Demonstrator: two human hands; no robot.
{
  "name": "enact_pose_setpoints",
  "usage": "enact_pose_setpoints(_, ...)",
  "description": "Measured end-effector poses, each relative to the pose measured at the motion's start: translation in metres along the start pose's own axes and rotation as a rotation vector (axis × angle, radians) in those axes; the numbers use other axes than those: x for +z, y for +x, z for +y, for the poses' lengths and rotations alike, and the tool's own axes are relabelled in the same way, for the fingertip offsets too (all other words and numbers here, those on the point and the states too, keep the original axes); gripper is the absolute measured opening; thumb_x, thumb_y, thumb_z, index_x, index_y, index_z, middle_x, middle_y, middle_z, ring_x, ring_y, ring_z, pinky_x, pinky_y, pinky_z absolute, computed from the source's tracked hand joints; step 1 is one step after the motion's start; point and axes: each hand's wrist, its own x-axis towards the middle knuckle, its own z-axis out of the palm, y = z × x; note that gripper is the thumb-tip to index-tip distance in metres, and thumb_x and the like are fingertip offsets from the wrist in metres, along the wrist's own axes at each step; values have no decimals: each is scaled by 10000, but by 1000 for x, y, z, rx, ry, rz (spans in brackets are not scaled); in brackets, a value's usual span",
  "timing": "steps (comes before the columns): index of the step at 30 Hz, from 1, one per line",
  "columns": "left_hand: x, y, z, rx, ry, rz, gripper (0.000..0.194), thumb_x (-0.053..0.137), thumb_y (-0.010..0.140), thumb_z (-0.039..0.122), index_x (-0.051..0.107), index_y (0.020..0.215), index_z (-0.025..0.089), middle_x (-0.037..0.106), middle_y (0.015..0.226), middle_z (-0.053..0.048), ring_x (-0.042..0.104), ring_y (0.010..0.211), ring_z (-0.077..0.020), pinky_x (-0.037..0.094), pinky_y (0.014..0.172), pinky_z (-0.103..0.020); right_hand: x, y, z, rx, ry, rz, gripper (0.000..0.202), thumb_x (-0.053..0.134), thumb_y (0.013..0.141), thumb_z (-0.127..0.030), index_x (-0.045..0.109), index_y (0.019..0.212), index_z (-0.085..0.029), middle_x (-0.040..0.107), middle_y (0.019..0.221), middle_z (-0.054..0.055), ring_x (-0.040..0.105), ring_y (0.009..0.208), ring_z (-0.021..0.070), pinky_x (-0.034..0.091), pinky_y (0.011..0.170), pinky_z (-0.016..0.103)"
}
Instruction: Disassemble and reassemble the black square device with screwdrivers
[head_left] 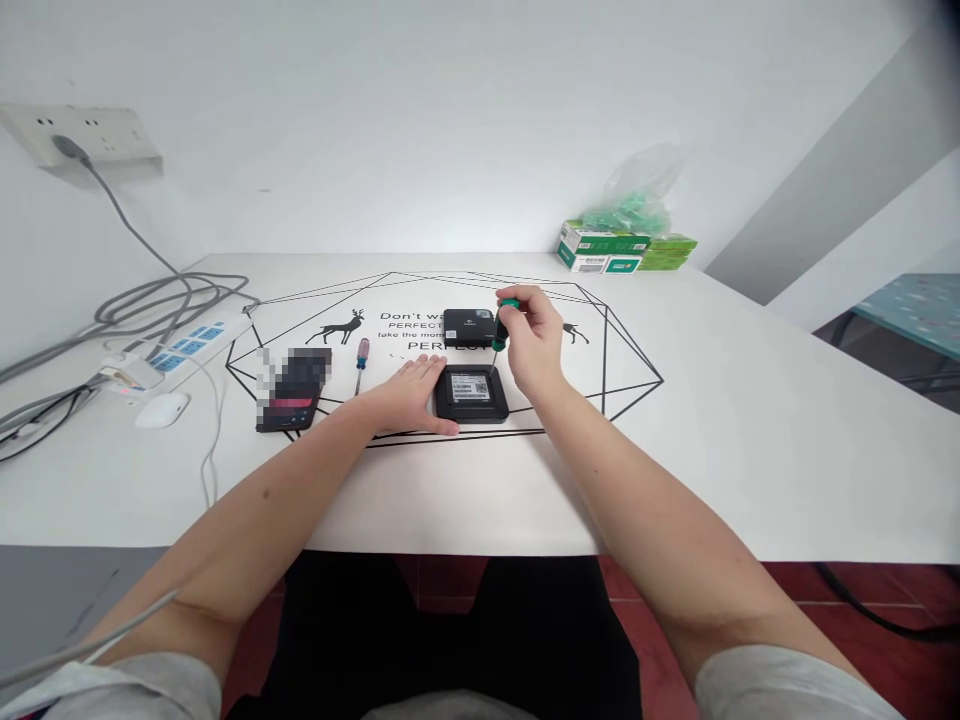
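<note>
A square black device casing (471,413) lies on the table with its inside facing up, showing a white label (471,388). My left hand (409,392) rests against its left side, fingers stretched out and thumb along the front corner. In my right hand (537,335) is a screwdriver (508,305) with a green and black handle, gripped in closed fingers. Its shaft points down to the casing's back right part; I cannot make out whether the tip sits in a screw. Just behind lies a black square cover (466,326), partly hidden by my right hand and the screwdriver.
Left of my left hand lie a second screwdriver (362,356) and a phone (296,390). Farther left are a power strip (187,345), a white earbud case (163,410) and coiled grey cables (180,290). Green-and-white boxes (606,247) with a plastic bag (637,200) stand at the back right.
</note>
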Motion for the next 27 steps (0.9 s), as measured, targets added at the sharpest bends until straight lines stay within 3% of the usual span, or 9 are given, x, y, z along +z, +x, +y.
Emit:
enact_pose_setpoints(6, -1, 0, -1, -16, 14, -7, 1462, 649, 797, 918, 22, 1825, 88, 18, 1900, -223, 6, 1766, -423, 99, 1428, -557, 6, 3, 0, 152, 253, -77, 179, 575, 938, -341, 745, 949, -283, 710, 944, 25, 659, 946, 230, 563, 912, 435)
enact_pose_setpoints(9, -1, 1, -1, -21, 17, -8, 1462, 650, 800, 920, 15, 1827, 96, -1, 1901, -213, -11, 1765, -424, 101, 1428, -559, 8, 9, 3, 185, 253, -82, 210, 676, 950, -491, 733, 936, -289, 692, 981, 22, 619, 938, 220, 550, 909, 416)
enact_pose_setpoints(11, -1, 1, -1, -11, 21, -2, 1450, 646, 810, 917, 8, 1829, 106, -1, 1900, -213, -12, 1766, -421, 102, 1426, -565, 8, 12, 3, 172, 228, -95, 268, 808, 880, -550, 740, 933, -296, 671, 961, 8, 577, 899, 205, 533, 909, 404)
enact_pose_setpoints(14, -1, 1, -1, -7, 32, 0, 1445, 636, 820, 919, -3, 1828, 104, 2, 1897, -222, -2, 1766, -416, 103, 1426, -560, 7, 13, 1, 224, 286, -187, 331, 931, 770, -538, 765, 947, -312, 641, 889, -20, 534, 811, 182, 517, 849, 388)
enact_pose_setpoints(18, 1, 2, -2, 4, 25, -2, 1443, 628, 827, 931, -35, 1832, 136, 11, 1901, -208, 8, 1762, -440, 112, 1422, -579, 2, 11, -4, 349, 473, -277, 349, 886, 812, -564, 765, 1034, -324, 646, 850, -25, 583, 768, 177, 515, 745, 362)
enact_pose_setpoints(23, 3, 5, -5, 28, 34, 5, 1456, 619, 824, 938, -69, 1827, 137, 16, 1901, -213, 6, 1764, -428, 105, 1421, -573, 1, 8, -5, 381, 541, -243, 401, 796, 884, -671, 681, 1069, -334, 701, 900, -13, 634, 780, 176, 537, 706, 340)
enact_pose_setpoints(27, 1, 3, -3, 26, 20, 6, 1459, 620, 817, 948, -67, 1830, 155, 20, 1903, -205, 5, 1764, -432, 89, 1422, -571, -1, 7, 3, 317, 450, -150, 570, 913, 739, -746, 639, 1005, -323, 658, 931, -34, 607, 772, 150, 544, 685, 307)
